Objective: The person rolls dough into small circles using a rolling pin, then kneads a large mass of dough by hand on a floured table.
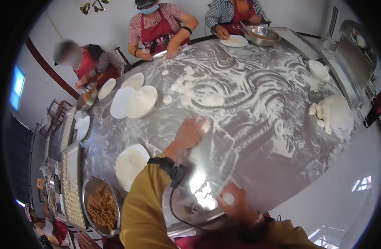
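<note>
My left hand (189,133) reaches over the floured steel table (257,170), its fingers bent round a small white dough piece (205,126). Nearer the table's front edge, my right hand (239,204) is closed round a white dough ball (228,198). Several small dough balls (180,89) lie in loose flour beyond my left hand. A white plate of flour (131,165) rests left of my left forearm. The undersides of both hands are hidden.
At left are a bowl of brown filling (102,205), a tray of small pieces (72,186) and flour plates (141,101). A large dough mass (333,113) lies at right. Three people in red aprons work across the table, near a metal bowl (262,35).
</note>
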A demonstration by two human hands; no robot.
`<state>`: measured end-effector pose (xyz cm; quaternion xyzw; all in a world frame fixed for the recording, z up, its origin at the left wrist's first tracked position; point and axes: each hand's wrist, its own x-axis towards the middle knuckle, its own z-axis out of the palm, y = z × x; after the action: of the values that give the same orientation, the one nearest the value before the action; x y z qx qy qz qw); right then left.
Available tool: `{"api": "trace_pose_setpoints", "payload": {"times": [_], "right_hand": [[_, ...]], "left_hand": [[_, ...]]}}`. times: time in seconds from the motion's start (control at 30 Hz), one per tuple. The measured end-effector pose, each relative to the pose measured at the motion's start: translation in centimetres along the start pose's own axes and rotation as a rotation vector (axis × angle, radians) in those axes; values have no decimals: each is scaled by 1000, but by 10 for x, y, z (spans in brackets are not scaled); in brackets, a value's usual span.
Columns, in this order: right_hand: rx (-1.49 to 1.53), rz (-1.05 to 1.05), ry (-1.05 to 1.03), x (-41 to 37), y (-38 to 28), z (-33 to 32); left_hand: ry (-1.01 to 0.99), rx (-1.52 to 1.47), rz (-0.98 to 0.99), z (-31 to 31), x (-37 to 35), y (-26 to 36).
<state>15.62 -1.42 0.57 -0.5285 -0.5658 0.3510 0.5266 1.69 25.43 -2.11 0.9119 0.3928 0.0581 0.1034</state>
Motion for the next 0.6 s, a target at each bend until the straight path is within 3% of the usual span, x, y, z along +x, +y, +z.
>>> {"api": "trace_pose_setpoints", "payload": {"times": [0.07,0.1,0.17,0.3,0.4,0.5,0.6], "right_hand": [[-6,20,7,-2,0,2],[-7,-7,16,-1,-1,2],[3,-33,35,0,-4,3],[7,59,39,-2,-5,3],[-39,-5,107,-3,1,8],[-52,2,124,2,3,12],[-57,5,110,11,-4,15]], "left_hand": [[-45,-10,182,6,-28,37],[-170,-47,145,-2,-46,60],[-220,45,237,-5,-88,85],[-161,-42,294,-9,-165,89],[4,-186,-20,-39,-210,99],[131,-446,-161,-64,-251,113],[12,-869,-432,-63,-292,132]]}}
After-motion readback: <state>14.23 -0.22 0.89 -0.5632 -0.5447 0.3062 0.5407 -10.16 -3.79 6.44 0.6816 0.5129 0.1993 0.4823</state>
